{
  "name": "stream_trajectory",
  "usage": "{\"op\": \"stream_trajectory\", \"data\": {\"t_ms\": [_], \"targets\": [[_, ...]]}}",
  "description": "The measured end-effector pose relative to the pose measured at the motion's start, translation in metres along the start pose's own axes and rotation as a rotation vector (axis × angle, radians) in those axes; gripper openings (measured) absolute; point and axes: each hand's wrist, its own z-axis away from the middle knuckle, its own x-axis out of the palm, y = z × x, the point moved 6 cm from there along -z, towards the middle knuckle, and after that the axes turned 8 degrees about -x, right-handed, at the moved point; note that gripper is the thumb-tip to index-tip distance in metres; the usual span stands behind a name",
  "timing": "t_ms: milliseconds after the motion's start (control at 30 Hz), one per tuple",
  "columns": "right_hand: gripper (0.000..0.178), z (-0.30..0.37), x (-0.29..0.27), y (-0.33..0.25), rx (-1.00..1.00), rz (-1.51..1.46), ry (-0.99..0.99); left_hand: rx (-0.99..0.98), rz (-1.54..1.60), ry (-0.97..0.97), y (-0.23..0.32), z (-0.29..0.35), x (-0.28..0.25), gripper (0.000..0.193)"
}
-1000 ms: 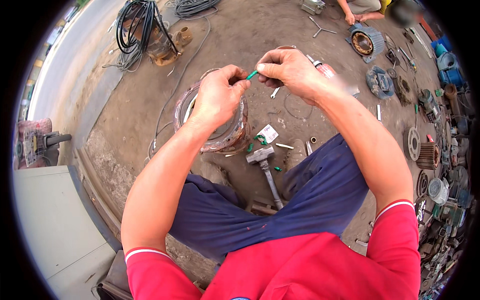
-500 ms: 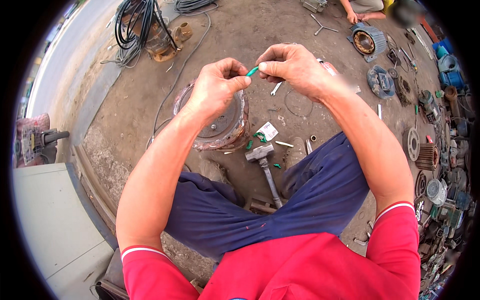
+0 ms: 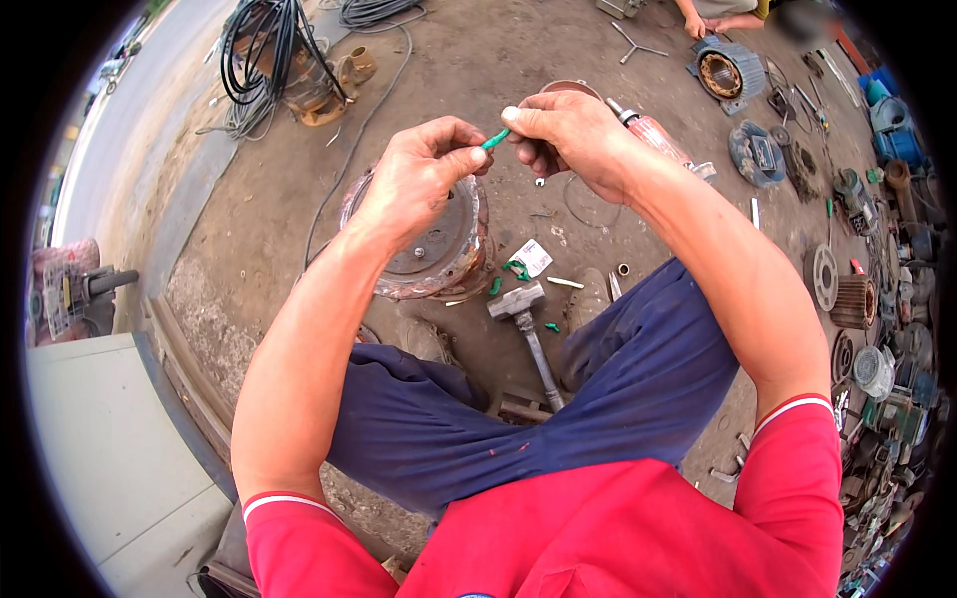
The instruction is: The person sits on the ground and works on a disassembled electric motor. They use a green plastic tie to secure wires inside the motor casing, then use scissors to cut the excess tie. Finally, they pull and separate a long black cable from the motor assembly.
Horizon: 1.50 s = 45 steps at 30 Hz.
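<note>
your left hand (image 3: 424,171) pinches the green strip (image 3: 495,139) beyond the round housing (image 3: 439,251), toward its right; your right hand (image 3: 578,138) curls at the strip's far end, firm grip unconfirmable from this view; the hammer (image 3: 516,301) lies right of the housing, nearer you

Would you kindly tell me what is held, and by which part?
A green piece: the left hand pinches its lower end, the right hand the upper.
</note>
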Motion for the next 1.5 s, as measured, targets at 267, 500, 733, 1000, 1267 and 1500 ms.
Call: {"op": "stream_trajectory", "data": {"t_ms": [267, 500, 733, 1000, 1267, 1500], "targets": [[0.029, -0.002, 0.001, 0.005, -0.013, -0.065, 0.004, -0.006, 0.067, -0.016, -0.001, -0.002, -0.001, 0.015], [0.032, 0.000, 0.004, -0.005, -0.159, 0.052, 0.071, 0.195, -0.280, 0.245, 0.021, 0.008, 0.000, 0.022], [0.033, 0.005, 0.007, -0.017, -0.227, 0.268, 0.133, 0.284, -0.503, 0.288, 0.042, 0.016, 0.000, 0.018], [0.036, 0.003, 0.016, -0.016, -0.222, 0.276, 0.179, 0.163, -0.552, 0.183, 0.039, 0.010, -0.011, 0.020], [0.036, 0.005, 0.011, -0.016, -0.185, 0.184, 0.155, 0.012, -0.158, 0.066, 0.022, 0.003, -0.015, 0.026], [0.038, 0.009, 0.014, -0.021, -0.224, 0.242, 0.156, 0.192, -0.513, 0.224, 0.040, 0.012, -0.006, 0.017]]}}
